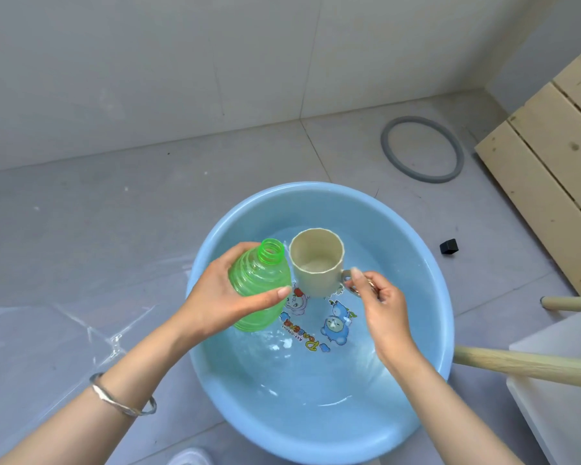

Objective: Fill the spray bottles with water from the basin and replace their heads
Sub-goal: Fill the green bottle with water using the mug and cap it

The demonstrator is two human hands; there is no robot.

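Now | left hand (215, 297) fingers (230, 255) wrap green bottle (259, 286) (neck open) | right hand (383, 310) fingers (358, 276) pinch cup (316, 263) handle | basin (416, 243) lettering upside-down

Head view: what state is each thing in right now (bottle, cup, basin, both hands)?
Green bottle: head off, neck open, tilted toward the cup, held over the basin.
Cup: over the basin, held by its handle, seems to have a little water inside.
Basin: on the floor, partly filled with water.
Left hand: grips the bottle.
Right hand: pinches the cup handle.
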